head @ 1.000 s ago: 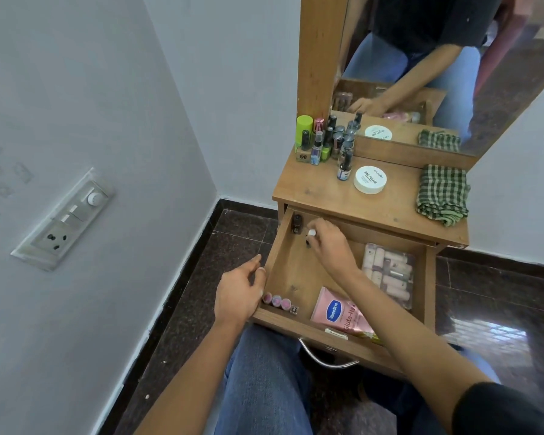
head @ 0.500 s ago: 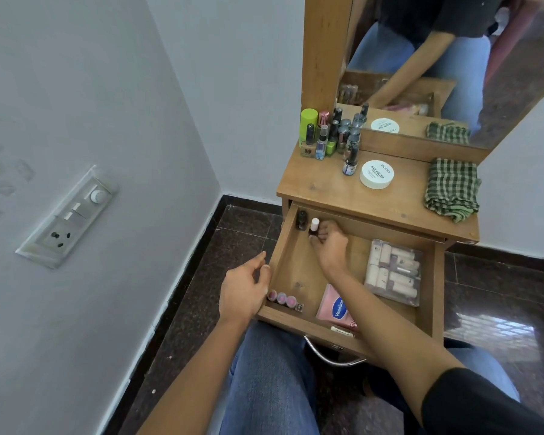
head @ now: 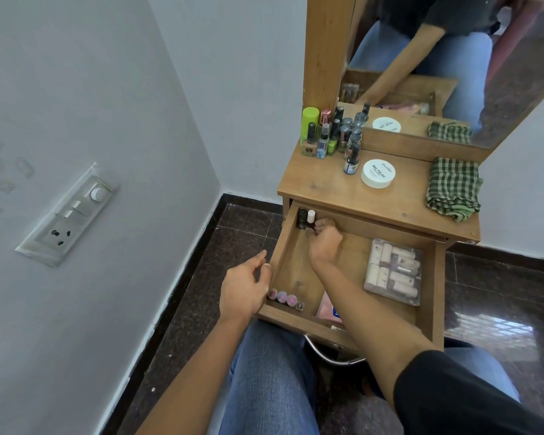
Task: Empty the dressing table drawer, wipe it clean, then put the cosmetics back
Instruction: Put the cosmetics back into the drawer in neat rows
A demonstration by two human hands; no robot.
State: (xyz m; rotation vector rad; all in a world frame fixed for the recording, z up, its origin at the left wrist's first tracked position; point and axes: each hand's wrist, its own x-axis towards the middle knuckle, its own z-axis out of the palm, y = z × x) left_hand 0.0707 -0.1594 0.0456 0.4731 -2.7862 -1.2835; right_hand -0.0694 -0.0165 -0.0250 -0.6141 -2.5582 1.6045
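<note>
The wooden drawer (head: pixel 292 265) of the dressing table (head: pixel 324 188) is pulled out over my lap. My right hand (head: pixel 324 243) reaches into its far left corner, fingers curled at the base of a white-capped bottle (head: pixel 311 216) that stands beside a black bottle (head: pixel 302 218). My left hand (head: pixel 244 290) rests against the drawer's left front corner, fingers loosely curled. Inside lie three pink-capped bottles (head: pixel 281 297), a pink tube (head: pixel 325 309) partly hidden by my arm, and a clear pack of tubes (head: pixel 393 271).
On the tabletop stand several nail-polish bottles (head: pixel 330 133), a white jar (head: pixel 378 173) and a folded green checked cloth (head: pixel 453 188) below the mirror (head: pixel 453 58). A switchboard (head: pixel 66 215) is on the left wall. The metal drawer handle (head: pixel 333 356) is above my knees.
My right hand moved deeper toward the drawer's far left corner and stood the white-capped bottle next to the black one. My left hand stayed at the drawer's left front corner.
</note>
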